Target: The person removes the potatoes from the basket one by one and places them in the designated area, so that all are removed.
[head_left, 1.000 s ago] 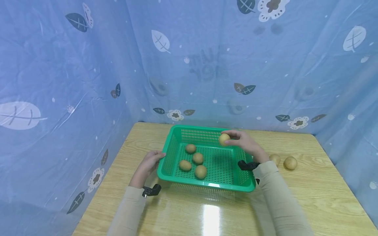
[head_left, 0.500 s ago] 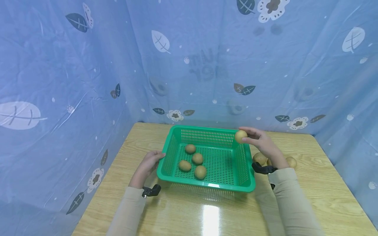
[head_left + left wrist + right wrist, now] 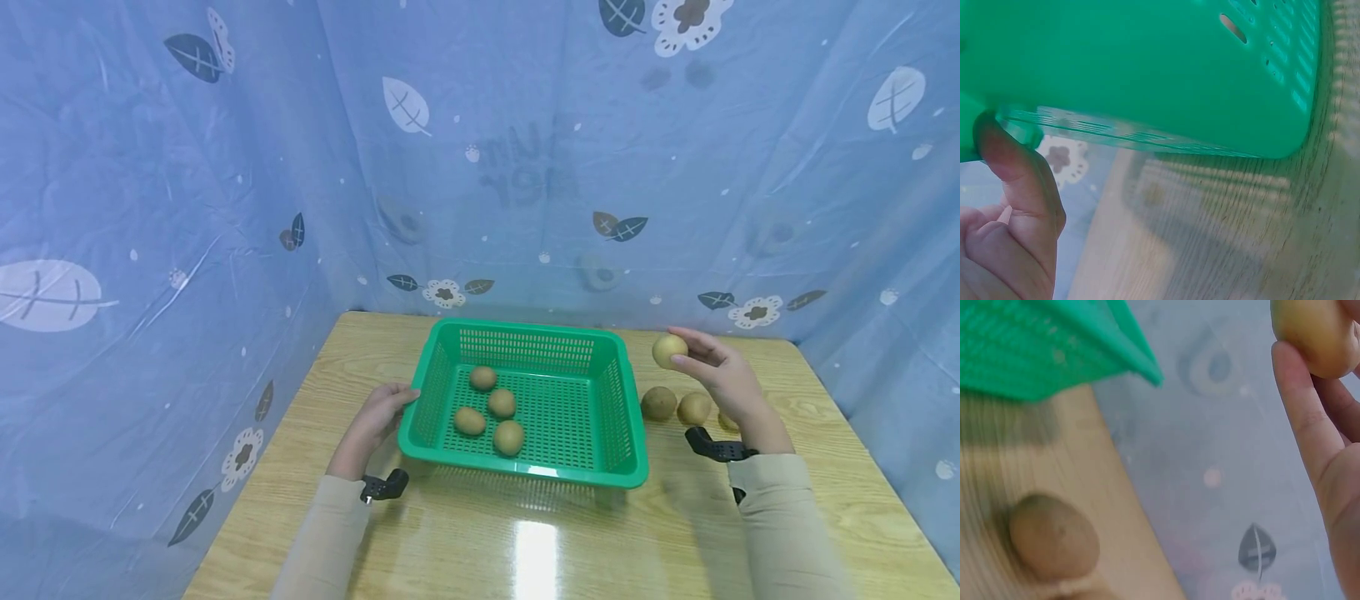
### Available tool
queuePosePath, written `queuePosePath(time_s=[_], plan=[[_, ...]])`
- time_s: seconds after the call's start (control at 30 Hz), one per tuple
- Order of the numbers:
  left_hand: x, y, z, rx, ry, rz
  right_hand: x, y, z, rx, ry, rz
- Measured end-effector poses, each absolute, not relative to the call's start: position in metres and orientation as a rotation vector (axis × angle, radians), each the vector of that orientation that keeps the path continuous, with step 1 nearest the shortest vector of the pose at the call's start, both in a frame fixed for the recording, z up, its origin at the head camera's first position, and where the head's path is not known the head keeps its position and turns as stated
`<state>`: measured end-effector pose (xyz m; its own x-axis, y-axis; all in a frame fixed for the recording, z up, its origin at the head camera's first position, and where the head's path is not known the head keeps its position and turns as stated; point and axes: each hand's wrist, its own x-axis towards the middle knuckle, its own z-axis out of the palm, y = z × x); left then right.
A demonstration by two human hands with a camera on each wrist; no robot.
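The head view was bright and fairly even, with hard white glare on the near part of the table [image 3: 442, 533] and a small glint on the near rim of the basket [image 3: 495, 464]. Pale sheen streaked the left curtain [image 3: 150, 208]. In the left wrist view, light striped the basket's soft shadow. Blur softened the right wrist view's table, basket and lone potato [image 3: 1054, 539].

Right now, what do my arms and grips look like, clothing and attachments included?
The left sleeve and right sleeve are plain beige, reaching the wrists. Beyond the cuffs, the left wrist device and right wrist device are black with a bent, rounded shape. The left grip and right grip are bare, without gloves. No cables show.
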<state>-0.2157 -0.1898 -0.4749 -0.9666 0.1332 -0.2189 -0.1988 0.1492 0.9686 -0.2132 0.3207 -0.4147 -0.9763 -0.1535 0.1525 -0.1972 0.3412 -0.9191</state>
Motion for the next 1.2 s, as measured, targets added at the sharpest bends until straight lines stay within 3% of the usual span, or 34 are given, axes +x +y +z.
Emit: queuePosePath(time_s=[0.67, 0.93, 1.2], plan=[[-0.217, -0.189, -0.472, -0.083, 2.172, 1.896, -0.185, 0.386, -0.458, 0.094, -1.87, 2.379], [-0.217, -0.189, -0.473, -0.092, 2.174, 1.887, -0.178, 0.406, -0.48, -0.247, -1.859, 2.303], [-0.217, -0.19, -0.477, -0.1, 2.18, 1.895, -0.172, 0.421, -0.5, -0.341, -1.797, 2.281]])
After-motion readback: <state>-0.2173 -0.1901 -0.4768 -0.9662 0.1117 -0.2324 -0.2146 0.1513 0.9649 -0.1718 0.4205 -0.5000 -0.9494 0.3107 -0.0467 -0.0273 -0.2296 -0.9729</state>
